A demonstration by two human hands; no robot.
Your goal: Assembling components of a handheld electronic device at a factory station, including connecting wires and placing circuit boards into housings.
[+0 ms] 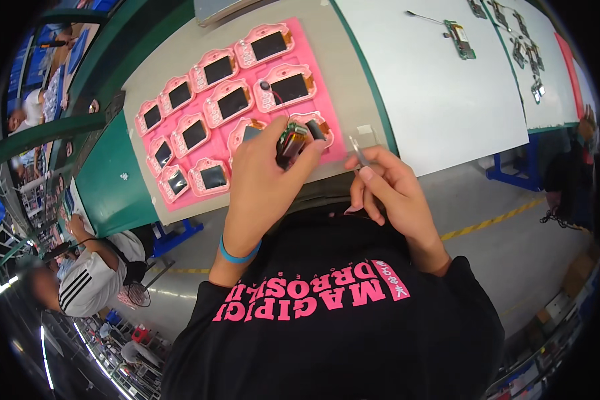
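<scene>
My left hand (260, 170) grips a small green circuit board (292, 141) with a brownish-gold part on it, over the near right end of a pink mat (307, 41). A thin wire runs up from the board's area to a small round black piece (265, 86), which lies over a pink casing (287, 88) with a dark screen. Closed around a slim pointed metal tool, seemingly tweezers (358, 152), my right hand (395, 193) is just off the table's near edge. Several similar casings lie in rows on the mat. My left fingers partly hide the nearest casing (317, 127).
To the right, a white surface (427, 100) bears a circuit board with a wire (459, 40); several more boards (530, 57) lie beyond it. A green surface (113, 187) adjoins the mat's table on the left. Another person (93, 283) sits at the lower left.
</scene>
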